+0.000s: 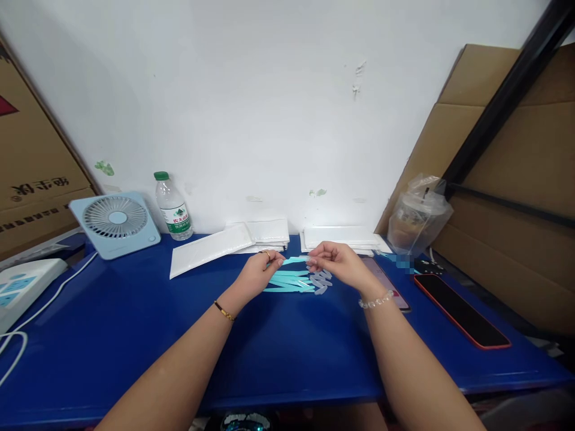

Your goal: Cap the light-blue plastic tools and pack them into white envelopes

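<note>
A thin turquoise strip is stretched between my two hands above the blue table. My left hand pinches its left end between thumb and forefinger. The other end is pinched in the fingertips of my right hand. Beneath them lies a loose bunch of turquoise strips, laid roughly side by side. Several short greyish, translucent pieces sit at the bunch's right end, partly hidden by my right hand. What exactly the strips are is too small to tell.
White flat packets and further white stacks lie along the wall. At left are a blue fan, a water bottle and a power strip. A bagged drink cup and two phones are at right.
</note>
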{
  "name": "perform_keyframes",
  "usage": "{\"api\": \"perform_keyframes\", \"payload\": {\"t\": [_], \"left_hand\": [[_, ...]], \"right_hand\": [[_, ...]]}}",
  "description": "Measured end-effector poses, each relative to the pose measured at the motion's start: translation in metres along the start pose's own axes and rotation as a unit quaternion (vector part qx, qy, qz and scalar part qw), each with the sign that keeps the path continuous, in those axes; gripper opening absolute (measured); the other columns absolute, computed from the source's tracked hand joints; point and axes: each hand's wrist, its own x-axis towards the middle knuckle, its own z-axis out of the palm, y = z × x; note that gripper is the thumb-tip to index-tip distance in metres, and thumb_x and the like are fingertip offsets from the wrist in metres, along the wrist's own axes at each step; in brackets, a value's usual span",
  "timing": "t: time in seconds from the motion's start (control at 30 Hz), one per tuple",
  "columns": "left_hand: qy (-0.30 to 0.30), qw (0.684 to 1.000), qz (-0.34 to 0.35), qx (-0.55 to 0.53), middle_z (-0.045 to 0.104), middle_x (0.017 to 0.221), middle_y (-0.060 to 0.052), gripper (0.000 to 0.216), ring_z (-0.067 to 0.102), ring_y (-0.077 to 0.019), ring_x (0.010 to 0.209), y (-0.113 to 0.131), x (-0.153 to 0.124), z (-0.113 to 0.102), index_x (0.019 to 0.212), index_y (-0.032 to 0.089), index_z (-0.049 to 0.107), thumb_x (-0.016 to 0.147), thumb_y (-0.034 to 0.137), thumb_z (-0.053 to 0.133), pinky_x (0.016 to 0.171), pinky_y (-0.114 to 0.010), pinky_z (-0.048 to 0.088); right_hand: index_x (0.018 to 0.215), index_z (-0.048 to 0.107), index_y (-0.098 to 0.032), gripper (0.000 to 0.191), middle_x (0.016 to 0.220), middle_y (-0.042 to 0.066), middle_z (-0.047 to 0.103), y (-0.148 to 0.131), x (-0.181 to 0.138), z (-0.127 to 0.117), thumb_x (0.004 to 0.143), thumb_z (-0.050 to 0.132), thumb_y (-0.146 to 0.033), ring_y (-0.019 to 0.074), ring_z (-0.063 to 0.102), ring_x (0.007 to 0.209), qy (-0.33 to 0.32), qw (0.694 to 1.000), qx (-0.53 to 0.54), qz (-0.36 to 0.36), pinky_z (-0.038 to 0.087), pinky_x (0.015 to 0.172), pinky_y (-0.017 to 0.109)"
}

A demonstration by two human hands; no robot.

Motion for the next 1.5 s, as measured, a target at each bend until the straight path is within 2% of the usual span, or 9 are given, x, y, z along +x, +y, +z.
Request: {"api": "perform_keyframes", "payload": {"t": [0.13, 0.2, 0.33, 0.43, 0.63, 0.8, 1.07, 1.23, 1.5], "left_hand": [[-0.033, 0.999, -0.009, -0.022, 0.063, 0.077, -0.001, 0.033, 0.054, -0.0135, 0.067, 0.002, -0.002, 0.003, 0.089, 0.018, 0.062, 0.086, 0.042, 0.042, 0.062, -0.023, 0.041], [-0.083, 0.996, -0.023, -0.025, 0.062, 0.073, 0.0, 0.031, 0.052, -0.0122, 0.063, 0.004, -0.005, 0.005, 0.086, 0.017, 0.062, 0.084, 0.042, 0.045, 0.058, -0.022, 0.039], [-0.214, 0.977, -0.017, 0.007, 0.062, 0.071, 0.0, 0.025, 0.053, -0.0118, 0.062, 0.011, -0.013, 0.008, 0.079, 0.018, 0.064, 0.081, 0.038, 0.049, 0.055, -0.021, 0.037], [-0.254, 0.965, -0.007, 0.057, 0.064, 0.073, 0.0, 0.022, 0.055, -0.0127, 0.063, 0.013, -0.017, 0.01, 0.081, 0.02, 0.066, 0.079, 0.036, 0.051, 0.055, -0.022, 0.036], [-0.137, 0.964, 0.013, 0.227, 0.063, 0.091, -0.003, 0.019, 0.056, -0.0192, 0.086, 0.007, -0.014, 0.011, 0.089, 0.023, 0.064, 0.073, 0.032, 0.061, 0.065, -0.025, 0.039], [-0.152, 0.95, 0.018, 0.272, 0.063, 0.084, -0.003, 0.01, 0.056, -0.0182, 0.081, 0.006, -0.011, 0.011, 0.078, 0.022, 0.065, 0.077, 0.027, 0.056, 0.063, -0.026, 0.039], [-0.14, 0.961, 0.022, 0.236, 0.064, 0.084, -0.004, 0.017, 0.056, -0.0186, 0.079, 0.002, -0.01, 0.008, 0.079, 0.021, 0.065, 0.078, 0.032, 0.053, 0.063, -0.026, 0.04], [-0.119, 0.966, 0.012, 0.228, 0.064, 0.084, -0.004, 0.016, 0.058, -0.0177, 0.075, 0.0, -0.009, 0.005, 0.079, 0.02, 0.063, 0.078, 0.032, 0.052, 0.061, -0.026, 0.039], [-0.113, 0.966, 0.011, 0.234, 0.065, 0.079, -0.002, 0.012, 0.057, -0.015, 0.067, 0.003, -0.007, 0.0, 0.077, 0.02, 0.06, 0.08, 0.022, 0.049, 0.057, -0.024, 0.035]], "right_hand": [[0.088, 0.061, -0.015, 0.028, 0.073, 0.005, 0.068, 0.0, 0.0, 0.004, 0.075, 0.065, -0.04, 0.0164, 0.066, 0.072, -0.036, 0.999, -0.007, 0.013, 0.051, 0.067, 0.029], [0.09, 0.062, -0.015, 0.03, 0.073, 0.005, 0.068, 0.001, -0.001, -0.001, 0.075, 0.064, -0.04, 0.0158, 0.065, 0.071, -0.071, 0.997, -0.03, 0.024, 0.051, 0.065, 0.028], [0.086, 0.066, -0.014, 0.023, 0.072, 0.004, 0.067, 0.006, -0.005, -0.02, 0.073, 0.064, -0.034, 0.0134, 0.06, 0.065, -0.133, 0.978, -0.156, 0.037, 0.046, 0.06, 0.025], [0.078, 0.069, -0.016, 0.015, 0.069, 0.001, 0.064, 0.013, -0.004, -0.028, 0.066, 0.067, -0.026, 0.012, 0.056, 0.06, -0.154, 0.951, -0.265, 0.049, 0.042, 0.056, 0.022], [0.071, 0.07, -0.017, 0.016, 0.063, -0.002, 0.061, 0.025, 0.002, -0.02, 0.055, 0.069, -0.018, 0.0112, 0.053, 0.055, -0.191, 0.896, -0.389, 0.094, 0.037, 0.049, 0.021], [0.067, 0.068, -0.016, 0.017, 0.063, -0.002, 0.061, 0.025, 0.002, -0.016, 0.053, 0.061, -0.012, 0.0108, 0.053, 0.054, -0.192, 0.891, -0.402, 0.093, 0.038, 0.049, 0.02], [0.071, 0.065, -0.016, 0.02, 0.072, 0.001, 0.064, 0.019, -0.003, -0.021, 0.053, 0.06, -0.013, 0.0126, 0.054, 0.06, -0.123, 0.918, -0.37, 0.07, 0.039, 0.052, 0.021], [0.07, 0.063, -0.016, 0.016, 0.064, 0.001, 0.063, 0.017, -0.004, -0.022, 0.055, 0.058, -0.011, 0.0121, 0.053, 0.054, -0.131, 0.932, -0.32, 0.111, 0.038, 0.049, 0.021], [0.083, 0.063, -0.015, 0.017, 0.07, 0.003, 0.065, 0.009, -0.006, -0.026, 0.074, 0.049, -0.019, 0.0132, 0.059, 0.059, -0.132, 0.961, -0.228, 0.082, 0.044, 0.057, 0.024]]}}
